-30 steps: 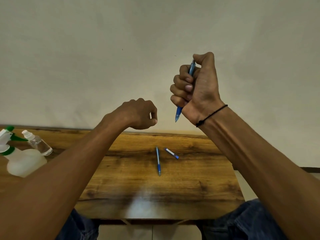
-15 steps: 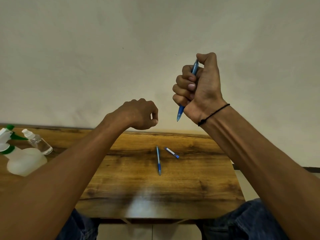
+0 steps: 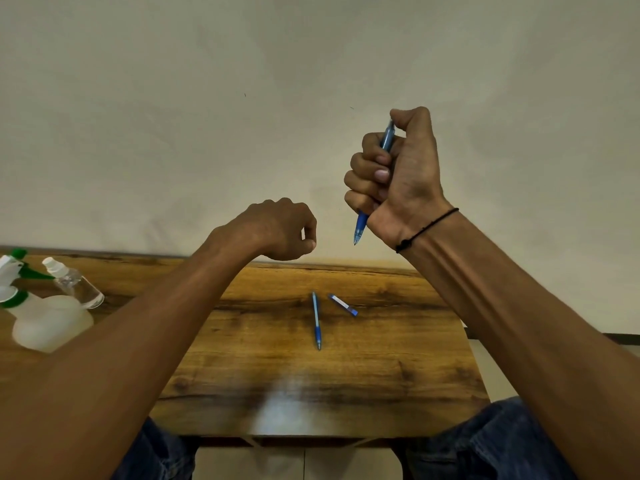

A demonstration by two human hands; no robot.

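Backdrop: plain beige wall [image 3: 173, 98] fills your upper view.
Surface: brown wood-grain table [image 3: 398, 358] lies below your raised arms.
Right: your right hand [image 3: 401, 181] fists around a blue plastic pen [image 3: 361, 226], tip down, well above the table.
Left: your left hand [image 3: 277, 230] is curled into a fist, lower.
Table's left edge: white spray bottle with green trigger [image 3: 48, 323]; small clear bottle [image 3: 74, 284] just behind.
Mid-table: second blue pen [image 3: 316, 322] lying flat; short blue-and-white piece [image 3: 343, 304] beside it.

The fingers of my right hand [image 3: 398, 181] hide the middle of the blue pen [image 3: 361, 226]. My left hand [image 3: 277, 230] curls away, palm unseen. The left edge cuts off the spray bottle [image 3: 48, 323]. A blue-white piece [image 3: 343, 304] on the worktop [image 3: 398, 358] is too small to identify.
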